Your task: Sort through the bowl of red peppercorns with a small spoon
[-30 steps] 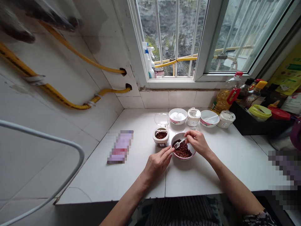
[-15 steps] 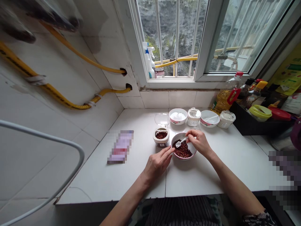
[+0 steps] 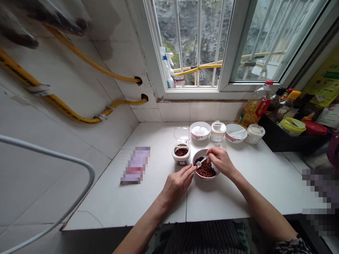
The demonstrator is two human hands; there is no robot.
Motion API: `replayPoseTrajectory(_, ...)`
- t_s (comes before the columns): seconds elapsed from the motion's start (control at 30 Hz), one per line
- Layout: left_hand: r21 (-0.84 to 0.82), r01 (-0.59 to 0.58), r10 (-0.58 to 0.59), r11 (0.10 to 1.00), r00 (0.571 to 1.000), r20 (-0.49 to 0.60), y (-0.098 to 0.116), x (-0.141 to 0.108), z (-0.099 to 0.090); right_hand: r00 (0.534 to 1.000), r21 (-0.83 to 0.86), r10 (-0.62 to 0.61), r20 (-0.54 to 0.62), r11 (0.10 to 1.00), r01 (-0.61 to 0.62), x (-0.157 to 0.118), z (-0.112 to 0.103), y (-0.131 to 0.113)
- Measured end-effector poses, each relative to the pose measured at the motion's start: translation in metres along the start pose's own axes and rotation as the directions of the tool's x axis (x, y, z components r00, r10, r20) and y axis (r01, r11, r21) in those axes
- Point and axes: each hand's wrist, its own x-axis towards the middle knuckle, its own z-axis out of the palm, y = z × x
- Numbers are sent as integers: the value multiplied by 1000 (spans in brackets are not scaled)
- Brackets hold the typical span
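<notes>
A white bowl with a pinkish outside stands on the counter, partly filled with dark red-brown dried bits. My right hand pinches the handle of a small white spoon. The spoon's scoop is over the bits by the bowl's left inner side, close to my left fingertips. With its fingers at the left rim, my left hand holds the bowl; its thumb is mostly hidden. Just behind that hand stands a seasoning jar, its clear lid raised and similar dark bits inside.
Farther back are a bowl of white grains, a lidded jar, another bowl and a second lidded jar. An oil bottle and a black box of condiments flank the right. A blurred purple packet lies left.
My right hand has moved slightly left and toward me, bringing the spoon's scoop down toward the bowl's left rim. My left hand and the bowl stay nearly in place.
</notes>
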Motion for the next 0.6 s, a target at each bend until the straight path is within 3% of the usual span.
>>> replayPoseTrajectory(0.2,12,-7,8,1000,1000,-5,1,1,0,996,94,73,-50,993,-68,0,-6,0)
replayPoseTrajectory(0.6,14,-8,8,1000,1000,-2,1,1,0,980,255,197,-17,949,-186,1,-8,1)
